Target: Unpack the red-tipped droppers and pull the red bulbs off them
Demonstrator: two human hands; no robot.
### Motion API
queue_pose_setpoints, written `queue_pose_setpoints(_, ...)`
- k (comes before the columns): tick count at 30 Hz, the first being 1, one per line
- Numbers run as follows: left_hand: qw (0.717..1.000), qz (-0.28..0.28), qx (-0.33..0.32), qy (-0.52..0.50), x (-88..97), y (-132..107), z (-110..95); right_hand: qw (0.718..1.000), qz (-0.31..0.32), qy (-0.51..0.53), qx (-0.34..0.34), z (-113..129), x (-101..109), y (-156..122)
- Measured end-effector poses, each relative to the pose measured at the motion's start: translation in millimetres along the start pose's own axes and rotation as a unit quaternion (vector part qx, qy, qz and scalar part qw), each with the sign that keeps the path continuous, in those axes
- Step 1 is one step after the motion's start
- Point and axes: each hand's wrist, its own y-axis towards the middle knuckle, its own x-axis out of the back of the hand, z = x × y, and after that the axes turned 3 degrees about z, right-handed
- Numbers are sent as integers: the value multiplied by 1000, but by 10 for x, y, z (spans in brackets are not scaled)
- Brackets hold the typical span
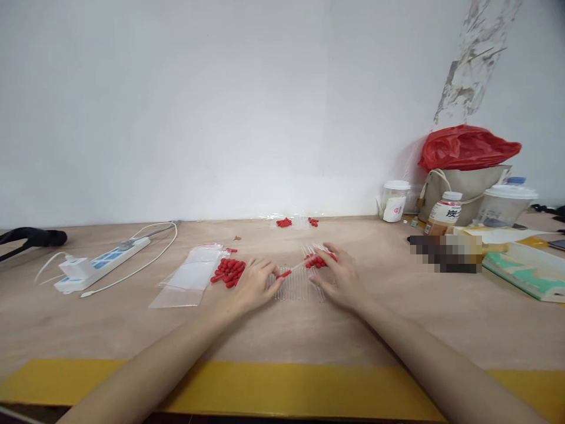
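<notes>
My left hand (256, 284) pinches a small red rubber bulb (285, 274) between thumb and fingertips. A thin clear tube, apparently glass, runs from the bulb's end to my right hand (339, 275), whose fingers are closed around its far part. Beneath and between my hands, a row of clear thin tubes (292, 288) lies side by side on the table. Left of my left hand sits a pile of loose red bulbs (227, 270). Partly behind my right fingers lie several tubes with red bulbs (312, 260) on them.
Clear plastic bags (188, 272) lie left of the bulb pile, near a white power strip (103, 264). Small bags with red pieces (284, 222) rest by the wall. A lidded cup (395, 201), a bottle (444, 213) and a green-and-white tray (529, 272) stand at right.
</notes>
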Motion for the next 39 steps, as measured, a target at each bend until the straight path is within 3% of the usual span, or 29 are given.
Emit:
queue_pose_setpoints(3, 995, -8, -90, 48, 35, -263, 46, 994, 46, -9, 98, 139, -11, -19)
queue_pose_setpoints(7, 991, -60, -115, 34, -74, -356, 50, 984, 78, 8, 157, 241, -102, -58)
queue_pose_setpoints(11, 990, -101, -98, -4, -138, -345, -13, 984, 66, 8, 164, 249, -175, -83)
queue_pose_setpoints(14, 990, -95, -99, -10, -133, -335, -56, 984, 56, 8, 171, 274, -182, -100)
queue_pose_setpoints(22, 972, -120, -190, 72, -86, -271, -34, 976, 50, 5, 210, 348, -80, -113)
queue_pose_setpoints(27, 965, -99, -216, 107, -22, -282, -28, 976, 53, 25, 207, 334, -10, -105)
queue_pose_setpoints(39, 962, -72, -251, 80, 46, -330, 23, 977, 72, 36, 196, 422, 75, -68)
